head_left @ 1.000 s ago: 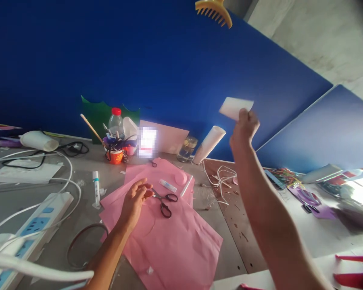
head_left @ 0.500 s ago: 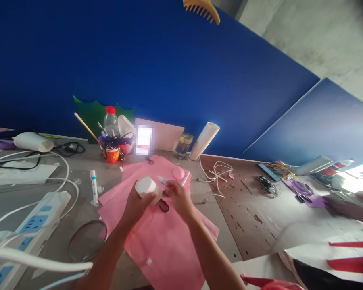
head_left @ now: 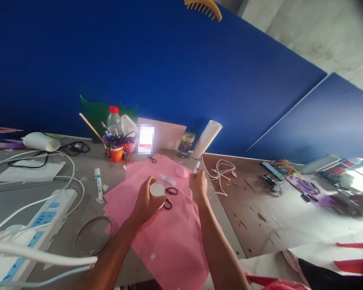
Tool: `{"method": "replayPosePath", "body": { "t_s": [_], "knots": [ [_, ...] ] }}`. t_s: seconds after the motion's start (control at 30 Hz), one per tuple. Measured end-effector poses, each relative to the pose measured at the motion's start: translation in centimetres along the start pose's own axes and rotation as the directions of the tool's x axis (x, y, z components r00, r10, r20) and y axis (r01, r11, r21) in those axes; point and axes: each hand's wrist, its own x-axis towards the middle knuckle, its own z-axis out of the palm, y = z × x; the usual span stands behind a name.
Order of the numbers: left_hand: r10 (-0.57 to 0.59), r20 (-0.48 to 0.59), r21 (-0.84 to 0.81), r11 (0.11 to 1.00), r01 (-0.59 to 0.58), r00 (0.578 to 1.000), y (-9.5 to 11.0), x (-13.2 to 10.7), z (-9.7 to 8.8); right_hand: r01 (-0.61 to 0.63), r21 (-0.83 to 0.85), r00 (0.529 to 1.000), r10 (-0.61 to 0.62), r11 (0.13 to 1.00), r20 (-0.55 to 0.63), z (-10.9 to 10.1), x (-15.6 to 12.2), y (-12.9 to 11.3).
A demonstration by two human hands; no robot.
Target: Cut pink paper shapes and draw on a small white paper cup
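Observation:
My left hand [head_left: 147,201] is wrapped round a white paper cup [head_left: 157,190], its pale round end facing up, over pink paper sheets [head_left: 175,237]. Beside the cup lie scissors [head_left: 171,191] with dark looped handles; their blades are hidden. My right hand [head_left: 199,183] is closed round a slim white stick-like thing [head_left: 197,166], whose upper end pokes out above the fingers; I cannot make out its kind. Between the hands rest a pink disc [head_left: 182,172] and a small clear tube [head_left: 167,179] with a whitish label.
A white power strip [head_left: 45,225] and cables lie at left, near a marker [head_left: 98,185] and a ring [head_left: 93,235]. A stationery pot [head_left: 114,154], a glass jar [head_left: 185,143] and a white paper roll [head_left: 207,139] stand along the blue partition [head_left: 169,60]. White cord [head_left: 220,171] lies at right.
My right hand has left the scissors, moved right and taken hold of the white stick-like thing at the paper's edge. My left hand has shifted slightly right and turned the cup more upright.

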Motion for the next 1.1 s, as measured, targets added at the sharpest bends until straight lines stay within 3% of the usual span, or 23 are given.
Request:
{"method": "replayPosePath", "body": {
  "t_s": [0.03, 0.07, 0.13, 0.2, 0.3, 0.37, 0.47, 0.57, 0.7, 0.9, 1.1],
  "knots": [
    [0.002, 0.001, -0.012, 1.000, -0.002, 1.000, 0.1, 0.0, -0.1, 0.006, 0.041, 1.000, -0.005, 0.999, -0.027, -0.2, -0.5, -0.6],
    [0.025, -0.003, -0.016, 1.000, -0.025, 1.000, 0.1, 0.0, -0.2, 0.049, 0.187, 0.998, -0.041, 0.981, -0.046, -0.2, -1.2, -1.4],
    [0.127, -0.024, -0.009, 0.992, -0.127, 0.992, 0.2, 0.0, -0.6, 0.121, 0.484, 0.981, -0.180, 0.867, 0.078, 0.3, -2.8, -3.0],
    [0.229, -0.057, 0.006, 0.973, -0.230, 0.972, 0.2, 0.1, -1.2, 0.065, 0.664, 0.939, -0.271, 0.745, 0.213, 1.4, -4.5, -4.3],
    [0.276, -0.078, 0.019, 0.961, -0.275, 0.958, 0.4, 0.3, -1.9, -0.059, 0.759, 0.880, -0.325, 0.649, 0.347, 3.3, -6.3, -5.1],
    [0.272, -0.077, 0.025, 0.962, -0.271, 0.959, 0.6, 0.3, -2.0, -0.016, 0.739, 0.875, -0.348, 0.674, 0.336, 4.0, -6.9, -5.0],
    [0.283, -0.063, -0.001, 0.959, -0.283, 0.957, 0.8, 0.1, -1.8, 0.156, 0.631, 0.884, -0.392, 0.760, 0.254, 4.0, -7.3, -4.5],
    [0.248, -0.056, -0.040, 0.967, -0.251, 0.967, 1.0, -0.3, -1.5, 0.341, 0.516, 0.836, -0.504, 0.786, 0.217, 3.4, -7.5, -4.2],
    [0.153, -0.070, -0.119, 0.980, -0.160, 0.986, 1.6, -0.5, -1.2, 0.537, 0.369, 0.776, -0.616, 0.758, 0.136, 3.1, -7.9, -4.1],
    [0.013, -0.043, -0.311, 0.950, -0.026, 0.999, 2.5, -0.3, -1.0, 0.646, 0.185, 0.746, -0.664, 0.740, 0.050, 3.2, -8.3, -4.0],
    [0.006, 0.010, -0.382, 0.924, -0.002, 1.000, 2.9, -0.3, -0.9, 0.660, 0.056, 0.751, -0.659, 0.749, -0.039, 3.1, -8.8, -4.1]
  ]
}}
